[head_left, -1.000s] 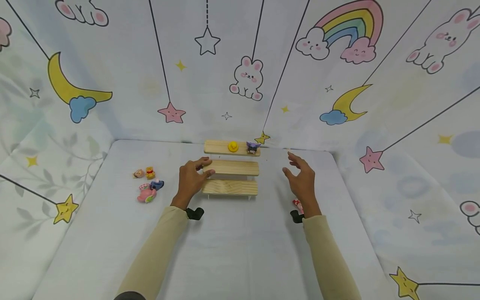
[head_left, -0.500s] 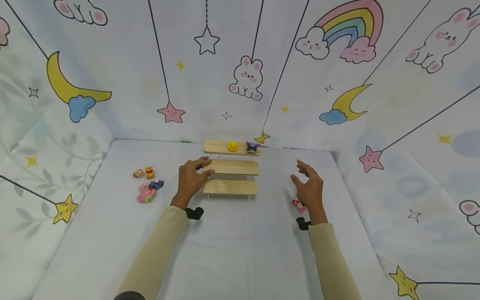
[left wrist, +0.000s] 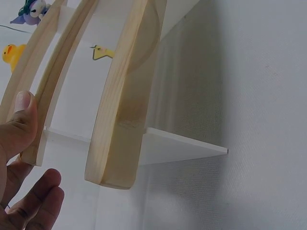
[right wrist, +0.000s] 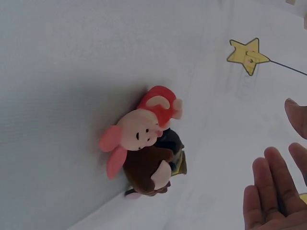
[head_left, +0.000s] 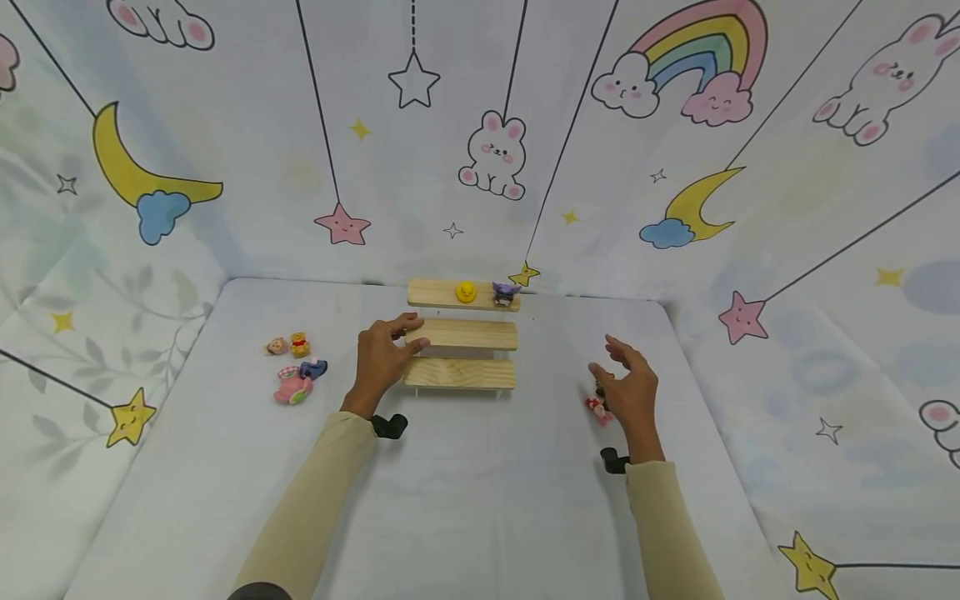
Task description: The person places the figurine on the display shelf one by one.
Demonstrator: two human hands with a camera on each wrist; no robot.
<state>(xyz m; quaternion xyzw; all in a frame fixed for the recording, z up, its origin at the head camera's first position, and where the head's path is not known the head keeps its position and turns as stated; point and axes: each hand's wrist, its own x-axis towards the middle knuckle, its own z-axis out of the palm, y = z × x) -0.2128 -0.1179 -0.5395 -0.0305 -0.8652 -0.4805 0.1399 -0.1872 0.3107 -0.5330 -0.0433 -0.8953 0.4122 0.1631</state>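
Observation:
A three-tier wooden display shelf (head_left: pixel 472 335) stands at the back of the table. My left hand (head_left: pixel 381 358) pinches the left end of its middle plank, thumb above and a finger beneath, as the left wrist view shows. At the right, my right hand (head_left: pixel 633 396) hovers with parted fingers, holding nothing. Under it lies a Piglet figurine (right wrist: pixel 136 129) in red, beside a brown and black figurine (right wrist: pixel 144 167) partly covered by it. On the top plank sit a yellow duck figurine (head_left: pixel 466 292) and a purple and black figurine (head_left: pixel 506 293).
Left of the shelf lies a group of toys: a small tan-faced figurine (head_left: pixel 277 346), a Winnie-the-Pooh figurine (head_left: pixel 299 344), a blue figurine (head_left: pixel 314 369) and a pink figurine (head_left: pixel 292 387). A printed cloth wall (head_left: pixel 420 183) rises right behind the white table (head_left: pixel 465 500).
My right hand has moved away from the shelf, to the right and toward me, over the figurines there, which now show more. The left hand keeps its grip on the shelf.

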